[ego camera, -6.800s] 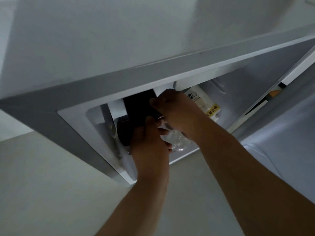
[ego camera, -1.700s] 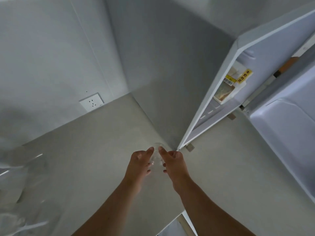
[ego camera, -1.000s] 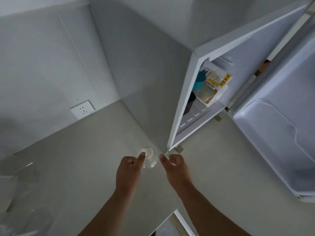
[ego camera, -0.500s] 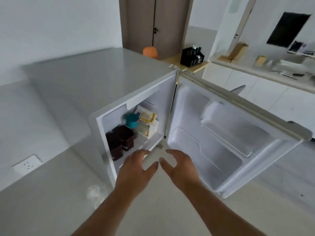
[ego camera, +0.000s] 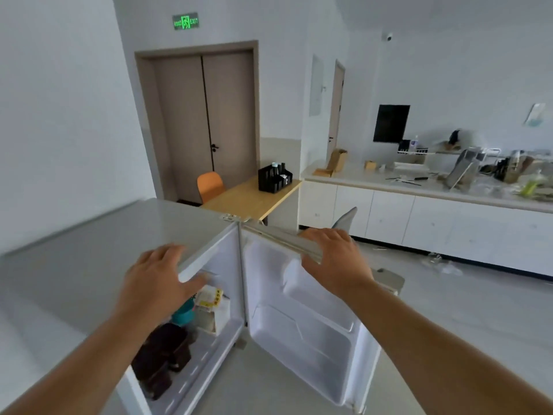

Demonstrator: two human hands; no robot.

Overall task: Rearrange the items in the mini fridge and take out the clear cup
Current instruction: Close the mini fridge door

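Note:
The white mini fridge [ego camera: 119, 250] stands open below me, its door [ego camera: 299, 330] swung out to the right. Inside sit two dark brown containers [ego camera: 161, 354], a teal cup [ego camera: 183, 313] and a white carton with a yellow label [ego camera: 213, 307]. My left hand [ego camera: 155, 283] hovers with spread fingers at the front edge of the fridge top, holding nothing. My right hand [ego camera: 333, 259] lies over the top edge of the door, fingers on top and thumb underneath. The clear cup is out of view.
Behind the fridge are a wooden table [ego camera: 251, 199] with a black organizer [ego camera: 273, 178] and an orange chair [ego camera: 209, 185]. A white counter [ego camera: 419, 190] with kitchen items runs along the right wall. Brown double doors [ego camera: 203, 121] are at the back.
My view has lifted from the floor to the room. Both hands rose from in front of the fridge opening; the right one took the door's top edge. The clear cup left on the floor dropped out of view.

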